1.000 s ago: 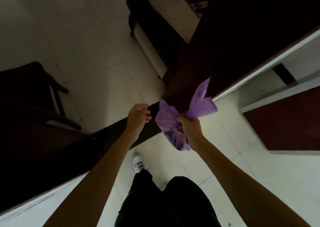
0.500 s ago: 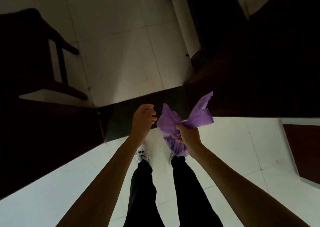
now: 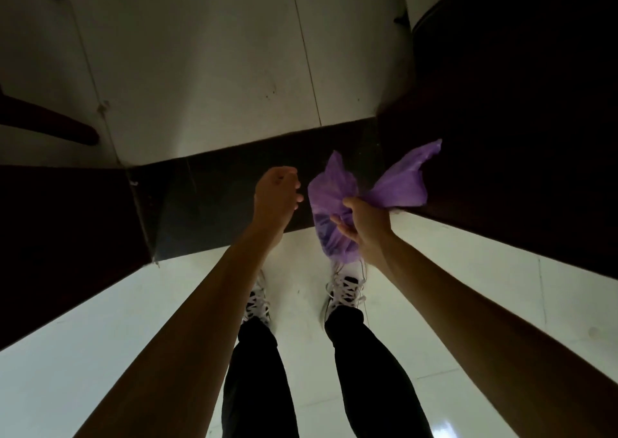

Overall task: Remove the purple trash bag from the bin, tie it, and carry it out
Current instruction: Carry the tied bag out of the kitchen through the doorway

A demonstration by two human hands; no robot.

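Observation:
The purple trash bag hangs in mid-air in front of me, its neck bunched in my right hand. Two loose flaps of plastic stick out above the fist, and the bag's body droops below it over my right shoe. My left hand hovers just left of the bag with its fingers curled in and nothing in them; it does not touch the plastic. No bin is in view.
I stand on glossy white floor tiles before a dark threshold strip. A dark door or panel is at the left, dark furniture at the right. Chair legs show at upper left.
The view has tilted down and forward: the threshold is nearer and both shoes now show. My right hand keeps its hold on the bag; my left hand stays beside it.

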